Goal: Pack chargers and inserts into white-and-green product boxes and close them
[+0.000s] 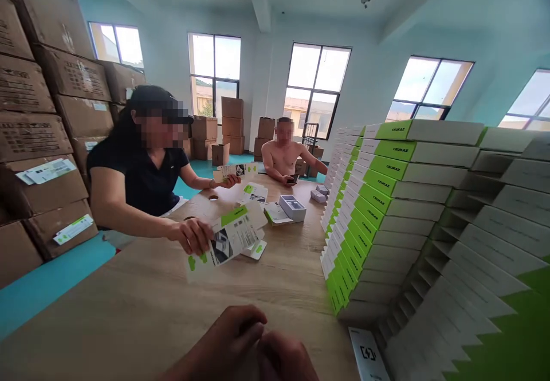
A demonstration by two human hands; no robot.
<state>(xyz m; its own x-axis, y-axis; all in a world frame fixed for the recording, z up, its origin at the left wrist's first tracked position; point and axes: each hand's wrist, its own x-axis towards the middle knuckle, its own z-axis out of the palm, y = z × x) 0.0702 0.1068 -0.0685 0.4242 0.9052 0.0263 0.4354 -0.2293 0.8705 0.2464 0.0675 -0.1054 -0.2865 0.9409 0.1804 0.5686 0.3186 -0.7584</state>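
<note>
My left hand point(227, 335) is at the bottom of the head view, over the near side of the wooden table point(150, 318). Its fingers are curled in. Pressed up against it is my right hand point(287, 355), also closed, partly cut off by the lower edge. No object shows in either hand. To the right of my hands lies a flat white box with a battery symbol point(367, 353). Beside that rises a tall stack of white and green boxes point(378, 197), with more columns at the far right.
Across the table, a person in a black cap holds a flat printed carton point(230, 240). Further cartons point(255, 192) and an open white box point(293, 208) lie beyond. Another person sits at the far end with a phone point(293, 179). Brown cardboard boxes point(36, 137) are piled at left.
</note>
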